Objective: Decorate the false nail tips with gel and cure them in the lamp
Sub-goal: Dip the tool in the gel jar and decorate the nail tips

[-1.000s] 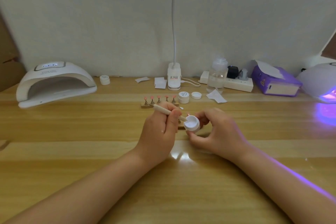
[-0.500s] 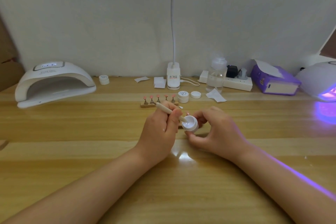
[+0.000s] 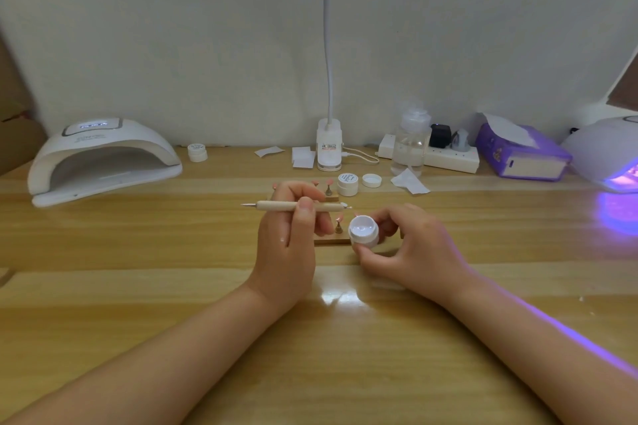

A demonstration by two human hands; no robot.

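While the left hand [image 3: 290,235] pinches a wooden dotting tool [image 3: 297,206] level above the bench [image 3: 138,252], the right hand [image 3: 411,252] grips the open gel pot [image 3: 363,230] just beside it, tool tip above the pot's rim.

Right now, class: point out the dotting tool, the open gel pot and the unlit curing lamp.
dotting tool [image 3: 276,206]: head view, wooden shaft.
open gel pot [image 3: 363,228]: head view, inside.
unlit curing lamp [image 3: 145,143]: head view, white dome.

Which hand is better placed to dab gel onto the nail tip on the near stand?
Left. The left hand already grips the dotting tool, whose tip points toward the nail tip beside it. The right hand is busy holding the open gel pot.
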